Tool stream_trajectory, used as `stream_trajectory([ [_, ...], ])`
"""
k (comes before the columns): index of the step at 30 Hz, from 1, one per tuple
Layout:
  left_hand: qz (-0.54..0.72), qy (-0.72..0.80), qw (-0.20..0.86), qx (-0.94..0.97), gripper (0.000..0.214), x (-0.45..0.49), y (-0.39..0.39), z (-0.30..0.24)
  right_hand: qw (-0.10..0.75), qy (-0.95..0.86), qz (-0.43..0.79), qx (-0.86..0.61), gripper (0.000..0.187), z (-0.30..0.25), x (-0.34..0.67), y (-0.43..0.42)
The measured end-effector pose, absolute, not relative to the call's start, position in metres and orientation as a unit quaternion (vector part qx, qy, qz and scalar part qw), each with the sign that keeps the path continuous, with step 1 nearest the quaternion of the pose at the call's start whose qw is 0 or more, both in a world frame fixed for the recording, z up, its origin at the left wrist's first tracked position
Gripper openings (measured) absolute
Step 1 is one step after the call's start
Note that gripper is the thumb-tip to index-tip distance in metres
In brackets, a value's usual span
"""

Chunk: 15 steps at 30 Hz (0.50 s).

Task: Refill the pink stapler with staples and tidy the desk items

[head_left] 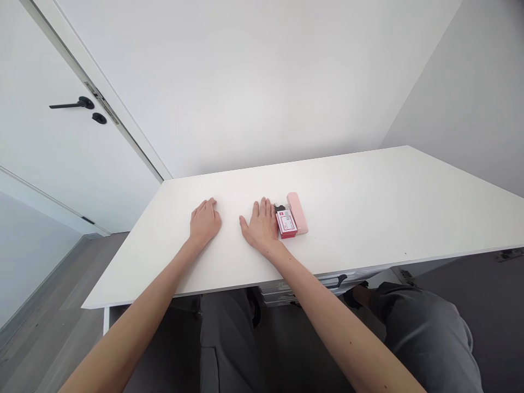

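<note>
My left hand rests palm down on the white table, fingers curled in and thumb tucked close; nothing shows in it. To its right, my right hand lies flat with fingers stretched and thumb spread. The outer edge of this hand is against a small red and white box. Right beside the box, a long pink case-like object with rounded ends lies at a slant. Behind the box a small black item peeks out, partly hidden, its kind unclear.
A white wall rises behind the table. At left is a white door with a black handle. Below the front edge are drawers and my legs in grey trousers. A grey wall borders the right.
</note>
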<state>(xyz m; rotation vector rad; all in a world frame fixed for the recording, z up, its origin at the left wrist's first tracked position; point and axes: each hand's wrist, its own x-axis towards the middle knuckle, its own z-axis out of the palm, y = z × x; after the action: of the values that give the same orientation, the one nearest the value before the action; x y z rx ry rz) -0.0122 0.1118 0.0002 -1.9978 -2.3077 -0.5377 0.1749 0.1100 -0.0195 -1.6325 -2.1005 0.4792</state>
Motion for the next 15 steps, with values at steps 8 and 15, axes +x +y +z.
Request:
stream_trajectory([
  [8,-0.171,-0.746,0.02,-0.644,0.049,-0.013,0.112,0.001,0.212,-0.756,0.151,-0.6,0.078,-0.026,0.208,0.126],
  [15,-0.164,-0.746,0.022,-0.645,0.051,-0.016,0.112,-0.003,0.199,-0.753,0.126,-0.615,0.077,-0.03,0.24,0.139],
])
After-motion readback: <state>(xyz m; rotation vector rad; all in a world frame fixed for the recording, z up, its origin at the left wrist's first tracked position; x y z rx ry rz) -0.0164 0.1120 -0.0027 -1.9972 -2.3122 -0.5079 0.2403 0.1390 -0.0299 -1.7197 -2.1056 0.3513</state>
